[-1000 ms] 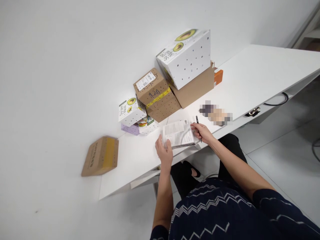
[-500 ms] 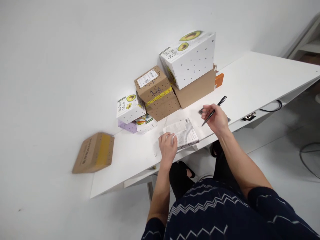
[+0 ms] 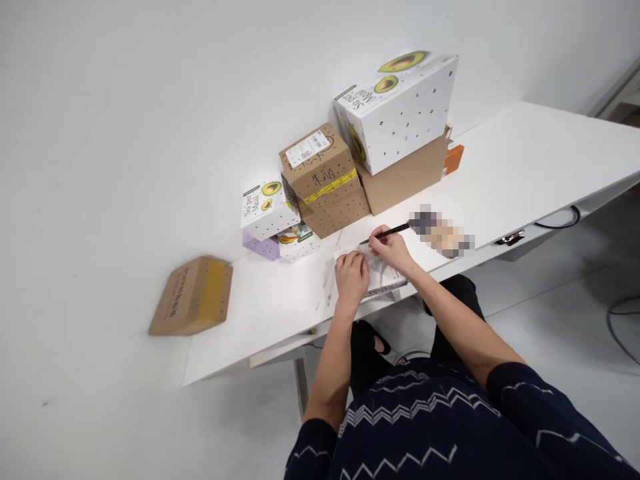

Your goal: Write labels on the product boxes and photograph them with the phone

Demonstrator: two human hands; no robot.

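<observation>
A thin, book-like item (image 3: 389,279) with a pale printed face and dark marks along its near edge lies at the front of the white table. My left hand (image 3: 353,275) rests on its left part, fingers laid over the surface and slightly bent. In my right hand (image 3: 393,249) is a black pen (image 3: 397,231), pinched between thumb and fingers. The pen's tip points left, down at the far side of the printed face, just beyond my left fingertips. Whether the tip touches it I cannot tell. Both hands cover much of the item.
Brown cartons (image 3: 325,175) and a white avocado-print box (image 3: 407,113) are stacked along the wall. Smaller boxes (image 3: 270,207) stand left of them, and a taped carton (image 3: 193,297) sits at the table's left end. A pixelated object (image 3: 443,233) lies right of my hands.
My right hand has moved left with the pen, from beside the book-like item onto its far part. The pen tip now points left. My left hand stays on the item; the view has shifted slightly.
</observation>
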